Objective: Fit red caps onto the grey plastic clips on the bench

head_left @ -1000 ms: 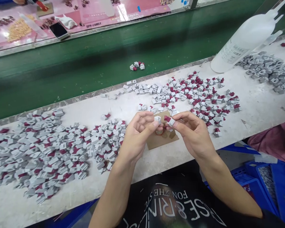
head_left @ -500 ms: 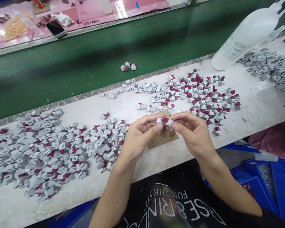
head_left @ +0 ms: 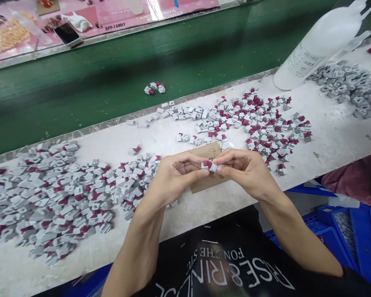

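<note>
Between my two hands is a small grey and dark red plastic piece (head_left: 209, 166), pinched from both sides. My left hand (head_left: 183, 171) grips its left end with thumb and forefinger. Thumb and fingertips of my right hand (head_left: 244, 169) close on its right end. Below them lies a piece of brown cardboard (head_left: 200, 185), partly covered by the hands. Left of my hands spreads a big heap of grey and dark red pieces (head_left: 64, 198). Beyond and to the right lie more such pieces (head_left: 259, 119), loosely scattered on the white bench (head_left: 160, 142).
A white plastic bottle (head_left: 315, 47) stands at the back right, beside a pile of grey pieces (head_left: 352, 86). A green belt (head_left: 111, 78) runs behind the bench, carrying a small cluster of pieces (head_left: 155, 88). Blue bins (head_left: 358, 231) sit below right, near another person's sleeve (head_left: 349, 179).
The grey and red parts, angled apart between my fingertips before, now sit together as one piece. My hands have come slightly lower, and the cluster on the green belt has shifted left.
</note>
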Demonstrator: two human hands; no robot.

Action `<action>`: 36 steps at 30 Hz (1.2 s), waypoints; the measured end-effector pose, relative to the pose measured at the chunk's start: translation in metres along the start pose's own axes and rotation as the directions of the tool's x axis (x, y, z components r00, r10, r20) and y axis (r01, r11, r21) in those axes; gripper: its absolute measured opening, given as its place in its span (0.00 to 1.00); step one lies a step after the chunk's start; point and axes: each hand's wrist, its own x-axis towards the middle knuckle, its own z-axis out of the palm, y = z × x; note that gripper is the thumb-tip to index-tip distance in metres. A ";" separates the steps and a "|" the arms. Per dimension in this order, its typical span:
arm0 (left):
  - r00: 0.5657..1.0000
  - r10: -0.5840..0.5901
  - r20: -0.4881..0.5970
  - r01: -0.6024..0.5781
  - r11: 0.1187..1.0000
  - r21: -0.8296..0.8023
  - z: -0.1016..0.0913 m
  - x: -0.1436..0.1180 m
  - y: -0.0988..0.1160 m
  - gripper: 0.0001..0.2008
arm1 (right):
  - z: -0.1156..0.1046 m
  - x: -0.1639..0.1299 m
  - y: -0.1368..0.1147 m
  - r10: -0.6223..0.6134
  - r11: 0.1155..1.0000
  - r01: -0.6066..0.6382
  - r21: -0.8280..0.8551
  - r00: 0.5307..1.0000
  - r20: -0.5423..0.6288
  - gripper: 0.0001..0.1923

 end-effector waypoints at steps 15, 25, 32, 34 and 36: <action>0.990 0.025 -0.139 0.066 0.788 0.612 -0.075 0.033 0.027 0.27 | 0.011 0.065 -0.009 -0.026 0.921 -0.007 -0.389 0.996 -0.080 0.08; 0.750 0.286 -0.596 0.509 0.327 0.797 -0.177 0.153 0.036 0.41 | 0.024 0.104 -0.004 -0.064 0.856 0.015 -0.516 0.995 -0.077 0.09; 0.793 0.307 -0.527 0.497 0.176 0.850 -0.188 0.195 0.033 0.25 | 0.006 0.108 -0.010 -0.023 0.839 -0.033 -0.544 0.995 -0.097 0.09; 0.801 0.315 -0.509 0.480 0.170 0.861 -0.191 0.195 0.034 0.24 | 0.005 0.110 -0.008 -0.017 0.832 -0.032 -0.553 0.996 -0.084 0.08; 0.810 0.312 -0.497 0.461 0.185 0.868 -0.196 0.191 0.036 0.24 | 0.008 0.113 -0.005 -0.011 0.831 -0.019 -0.557 0.999 -0.051 0.07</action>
